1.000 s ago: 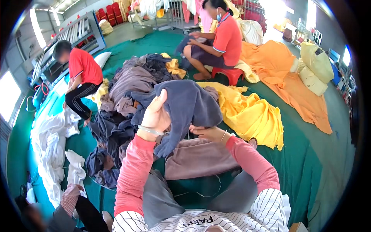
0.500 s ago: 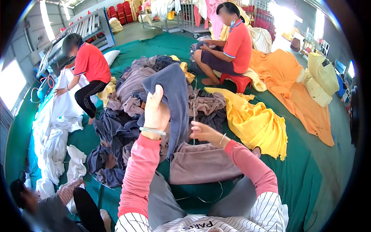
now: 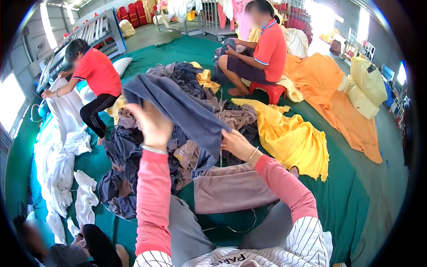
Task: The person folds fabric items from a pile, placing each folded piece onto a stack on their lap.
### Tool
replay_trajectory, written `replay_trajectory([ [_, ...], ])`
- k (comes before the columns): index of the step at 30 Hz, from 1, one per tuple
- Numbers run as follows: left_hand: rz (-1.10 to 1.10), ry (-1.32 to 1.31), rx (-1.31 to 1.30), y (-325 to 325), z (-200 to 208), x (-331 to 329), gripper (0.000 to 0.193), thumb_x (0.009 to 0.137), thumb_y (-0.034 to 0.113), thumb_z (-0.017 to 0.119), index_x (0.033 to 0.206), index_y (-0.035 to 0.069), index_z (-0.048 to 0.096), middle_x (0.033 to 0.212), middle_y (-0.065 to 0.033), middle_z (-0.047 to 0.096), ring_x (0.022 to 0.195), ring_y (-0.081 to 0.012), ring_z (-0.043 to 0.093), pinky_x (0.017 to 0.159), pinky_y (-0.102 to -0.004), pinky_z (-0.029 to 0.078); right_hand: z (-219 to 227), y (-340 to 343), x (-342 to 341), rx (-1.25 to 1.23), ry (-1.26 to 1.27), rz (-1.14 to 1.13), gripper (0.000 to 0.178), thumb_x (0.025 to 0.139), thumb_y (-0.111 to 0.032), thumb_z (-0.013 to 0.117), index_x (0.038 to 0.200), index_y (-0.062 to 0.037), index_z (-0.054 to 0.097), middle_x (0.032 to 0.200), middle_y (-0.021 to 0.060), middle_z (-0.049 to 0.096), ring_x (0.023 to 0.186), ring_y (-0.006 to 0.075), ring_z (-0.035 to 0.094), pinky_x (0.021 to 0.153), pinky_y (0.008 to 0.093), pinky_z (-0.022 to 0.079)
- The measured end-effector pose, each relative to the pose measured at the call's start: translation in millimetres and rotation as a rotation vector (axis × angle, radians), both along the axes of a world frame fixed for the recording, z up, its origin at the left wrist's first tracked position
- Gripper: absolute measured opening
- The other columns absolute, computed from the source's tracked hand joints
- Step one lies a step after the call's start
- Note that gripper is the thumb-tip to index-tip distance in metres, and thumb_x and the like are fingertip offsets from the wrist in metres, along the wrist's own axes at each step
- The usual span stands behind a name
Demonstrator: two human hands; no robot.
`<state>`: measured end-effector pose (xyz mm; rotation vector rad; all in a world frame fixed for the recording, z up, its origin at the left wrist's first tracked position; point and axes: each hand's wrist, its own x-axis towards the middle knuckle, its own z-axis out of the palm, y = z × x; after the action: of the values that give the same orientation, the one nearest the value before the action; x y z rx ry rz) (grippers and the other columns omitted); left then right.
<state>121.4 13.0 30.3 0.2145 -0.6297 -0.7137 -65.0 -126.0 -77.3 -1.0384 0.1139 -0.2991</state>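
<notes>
A dark blue-grey towel (image 3: 187, 109) is stretched in the air between my two hands, sloping down from upper left to right. My left hand (image 3: 155, 127) holds up its upper end; the thumb stands away from the cloth and the fingers are mostly hidden beneath it. My right hand (image 3: 239, 143) pinches the towel's right edge between thumb and fingers. Below hangs a loose end of the same towel. In front of my lap lies a folded mauve-brown towel (image 3: 235, 189). Just beyond my hands spreads a heap of crumpled grey and brown towels (image 3: 126, 147).
Yellow cloth (image 3: 293, 138) and orange cloth (image 3: 333, 107) lie to the right, white cloth (image 3: 62, 155) to the left, on a green ground sheet (image 3: 329, 213). Two people in red shirts (image 3: 98, 73) handle cloth, one on a red stool (image 3: 267, 91). Another person (image 3: 66, 253) sits lower left.
My left hand has moved left and down, its thumb coming off the towel. My right hand, empty before, now grips the towel's edge. The towel has swung from hanging to stretched out sideways.
</notes>
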Motion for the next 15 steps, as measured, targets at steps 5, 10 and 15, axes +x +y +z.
replay_trajectory([
  [5, -0.484, -0.020, 0.605, -31.4, -57.2, -36.1, 0.050, 0.083, 0.043, 0.056, 0.119, 0.010, 0.049, 0.119, -0.0050, 0.054, 0.108, -0.0205, 0.051, 0.096, -0.0379, 0.036, 27.4, -22.7, -16.9, -0.144, 0.070, -0.170, 0.029, 0.091, -0.027, 0.048, 0.113, -0.0092, 0.054, 0.105, -0.0024, 0.059, 0.092, 0.0091, 0.056, 0.075, 0.0254, 0.045],
  [10, -0.429, -0.304, 0.704, -24.5, -40.6, -33.8, 0.045, 0.077, 0.005, 0.065, 0.120, 0.003, 0.048, 0.115, -0.0099, 0.056, 0.101, -0.0209, 0.056, 0.090, -0.0340, 0.044, 41.1, -58.1, -47.2, -0.054, 0.081, -0.446, 0.027, 0.091, -0.026, 0.048, 0.104, -0.0032, 0.055, 0.099, 0.0072, 0.062, 0.086, 0.0162, 0.062, 0.073, 0.0291, 0.050],
  [15, -0.306, -0.628, 0.946, -27.2, -42.0, -10.9, 0.036, 0.071, 0.010, 0.071, 0.102, -0.005, 0.058, 0.095, -0.0042, 0.062, 0.084, -0.0123, 0.058, 0.079, -0.0248, 0.045, 35.2, -95.8, -74.2, 0.216, -0.022, -0.638, 0.024, 0.087, -0.026, 0.055, 0.100, -0.0064, 0.057, 0.097, 0.0058, 0.063, 0.085, 0.0194, 0.061, 0.078, 0.0328, 0.049],
])
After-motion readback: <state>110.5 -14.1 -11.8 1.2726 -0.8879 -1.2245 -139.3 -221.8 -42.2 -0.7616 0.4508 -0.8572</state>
